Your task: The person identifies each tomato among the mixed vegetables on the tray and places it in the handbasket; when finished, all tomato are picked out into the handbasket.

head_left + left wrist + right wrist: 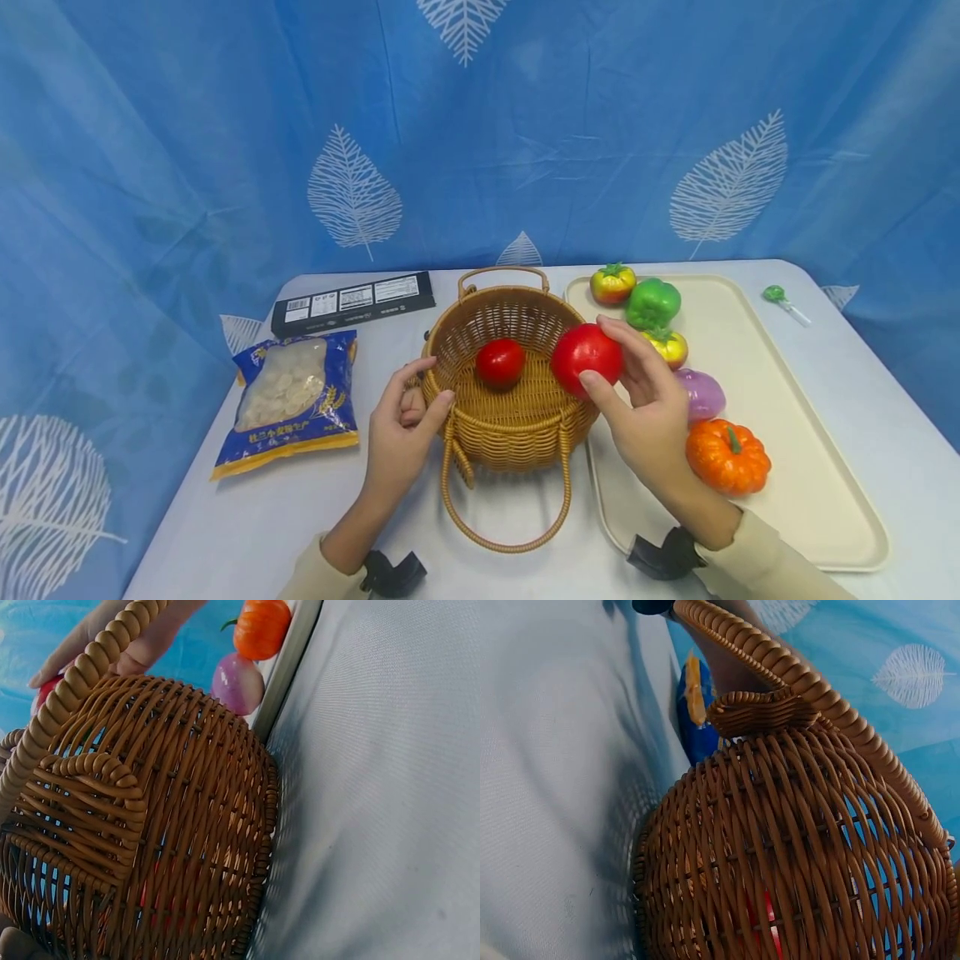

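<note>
A wicker basket stands at the middle of the table, its front handle folded down toward me. My left hand grips the basket's left rim between thumb and fingers. Over the right side of the rim, my right hand holds a round red toy fruit between thumb and fingertips. A second red fruit lies inside on the basket floor. Both wrist views are largely filled by the basket's woven side, and red shows through the weave in each.
To the right lies a cream tray with a green bell pepper, a purple toy vegetable, an orange pumpkin and two yellow-red fruits. A blue food bag and black box are left; a green lollipop lies far right.
</note>
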